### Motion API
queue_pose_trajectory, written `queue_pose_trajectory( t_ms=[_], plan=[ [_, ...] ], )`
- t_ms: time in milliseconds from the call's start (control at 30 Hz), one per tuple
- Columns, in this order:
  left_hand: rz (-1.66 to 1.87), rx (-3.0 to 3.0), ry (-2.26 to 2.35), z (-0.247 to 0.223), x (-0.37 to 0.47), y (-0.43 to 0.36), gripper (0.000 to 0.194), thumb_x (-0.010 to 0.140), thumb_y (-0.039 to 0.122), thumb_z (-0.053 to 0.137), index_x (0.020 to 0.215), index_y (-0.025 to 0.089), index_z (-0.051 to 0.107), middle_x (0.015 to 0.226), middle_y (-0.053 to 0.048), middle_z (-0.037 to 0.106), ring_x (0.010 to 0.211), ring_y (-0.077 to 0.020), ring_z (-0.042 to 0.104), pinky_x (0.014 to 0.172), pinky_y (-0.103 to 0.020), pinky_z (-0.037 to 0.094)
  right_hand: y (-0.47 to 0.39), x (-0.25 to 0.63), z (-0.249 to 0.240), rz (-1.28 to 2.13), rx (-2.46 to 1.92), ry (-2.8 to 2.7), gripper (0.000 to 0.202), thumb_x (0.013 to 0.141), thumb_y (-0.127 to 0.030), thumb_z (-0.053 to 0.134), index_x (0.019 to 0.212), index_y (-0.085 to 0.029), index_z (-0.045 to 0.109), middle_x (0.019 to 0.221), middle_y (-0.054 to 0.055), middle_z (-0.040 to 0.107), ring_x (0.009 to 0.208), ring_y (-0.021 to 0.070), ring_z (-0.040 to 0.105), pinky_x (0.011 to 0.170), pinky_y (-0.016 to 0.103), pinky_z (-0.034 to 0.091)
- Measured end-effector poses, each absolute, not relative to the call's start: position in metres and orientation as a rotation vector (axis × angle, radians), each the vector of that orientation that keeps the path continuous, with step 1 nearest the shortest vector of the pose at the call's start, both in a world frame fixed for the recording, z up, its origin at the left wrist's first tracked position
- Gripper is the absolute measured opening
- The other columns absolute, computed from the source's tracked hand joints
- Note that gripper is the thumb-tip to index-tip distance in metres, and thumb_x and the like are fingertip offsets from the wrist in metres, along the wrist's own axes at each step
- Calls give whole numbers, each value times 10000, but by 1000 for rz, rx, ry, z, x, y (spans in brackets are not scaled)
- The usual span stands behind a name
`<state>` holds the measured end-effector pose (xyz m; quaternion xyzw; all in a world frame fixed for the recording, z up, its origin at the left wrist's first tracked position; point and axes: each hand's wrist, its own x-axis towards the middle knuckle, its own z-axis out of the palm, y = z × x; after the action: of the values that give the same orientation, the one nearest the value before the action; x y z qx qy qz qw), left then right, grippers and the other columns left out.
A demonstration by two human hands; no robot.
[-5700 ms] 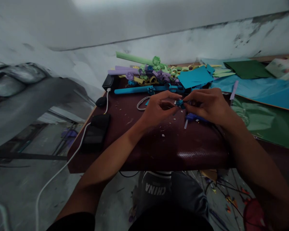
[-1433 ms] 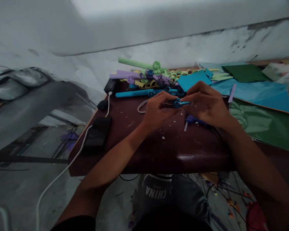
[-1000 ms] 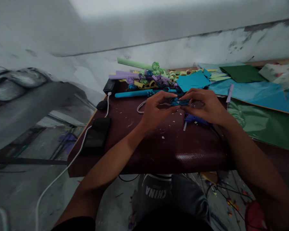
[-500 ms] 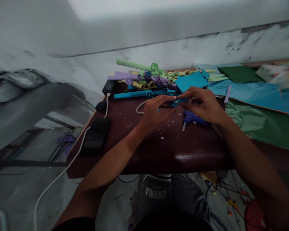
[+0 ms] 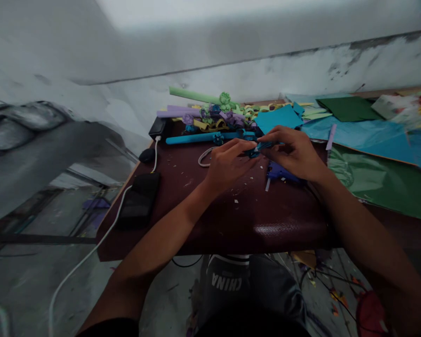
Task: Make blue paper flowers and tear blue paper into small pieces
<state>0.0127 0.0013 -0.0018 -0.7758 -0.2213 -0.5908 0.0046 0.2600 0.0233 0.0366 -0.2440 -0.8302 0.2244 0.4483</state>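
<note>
Between my two hands is a small blue folded paper piece [image 5: 258, 148], pinched from both sides above the table. The fingers of my left hand [image 5: 228, 161] close on its left end. My right hand [image 5: 294, 150] grips its right end with thumb and forefinger. Fingertips cover much of the piece, so its full shape is hidden. Just under my right hand lies a blue-purple glue gun [image 5: 282, 172], partly covered by the hand. Behind my hands rests a blue paper tube [image 5: 191, 138] with a small blue paper flower [image 5: 218, 137] beside it.
Purple tubes [image 5: 178, 113], a green tube [image 5: 192, 95] and curled paper strips lie at the back. Blue sheets [image 5: 279, 119] and a green wrapped pack [image 5: 382, 182] cover the right side. A black box [image 5: 140, 199] with a white cable stands at the left edge.
The blue paper piece has tilted slightly between my fingertips, its right end now higher. Both hands stay in nearly the same place.
</note>
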Motion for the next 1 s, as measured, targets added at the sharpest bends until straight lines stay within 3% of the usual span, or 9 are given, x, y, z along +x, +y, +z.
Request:
queue_pose_trajectory(
  t_ms=[133,333,433,533,667,800,1000],
  plan=[
    [-1876,-2422,-671,-1,14,2,181,1038,341,916,1179,250,847,1139,-45,898,1030,-181,873,912,-303,707,23,259,36,597,-651,-2002,338,1000,-424,896,1307,-282,886,1150,58,830,863,175,744,697,309,617],
    [-2137,-2596,-1012,-2,20,-3,370,956,543,977,984,210,819,1000,-48,884,906,-194,869,801,-309,710,23,256,32,602,-694,-1937,392,958,-442,909,1309,-280,848,1141,45,852,912,208,787,710,314,650],
    [-2302,-2677,-1219,-3,20,-3,418,943,561,982,1086,213,800,983,-29,866,839,-167,851,775,-288,712,23,255,29,616,-689,-1941,392,952,-450,919,1296,-278,840,1161,46,860,951,222,805,742,329,670],
    [-2328,-2782,-1314,-4,18,-1,493,911,531,1012,1222,225,782,1017,-30,868,903,-182,869,815,-299,738,22,255,26,654,-661,-1925,343,958,-432,929,1253,-277,848,1143,45,862,970,235,817,788,359,688],
    [-2307,-2815,-1321,-9,16,3,474,924,478,995,1267,233,778,1007,-27,856,902,-172,855,801,-280,731,20,253,27,677,-633,-1955,260,998,-427,898,1203,-269,870,1101,55,856,944,236,809,825,392,682],
    [-2247,-2785,-1336,-14,17,5,423,940,415,983,1252,239,757,988,-8,833,883,-153,836,788,-255,711,19,250,32,552,-608,-1999,210,1006,-445,888,1144,-288,905,1162,72,845,964,235,785,831,401,661],
    [-2146,-2711,-1262,-20,19,9,318,1001,403,930,1141,224,708,1031,-21,836,888,-153,832,781,-266,707,18,247,30,588,-654,-1946,204,979,-406,896,1139,-280,892,1081,61,835,923,232,769,822,406,657]
  ],
)
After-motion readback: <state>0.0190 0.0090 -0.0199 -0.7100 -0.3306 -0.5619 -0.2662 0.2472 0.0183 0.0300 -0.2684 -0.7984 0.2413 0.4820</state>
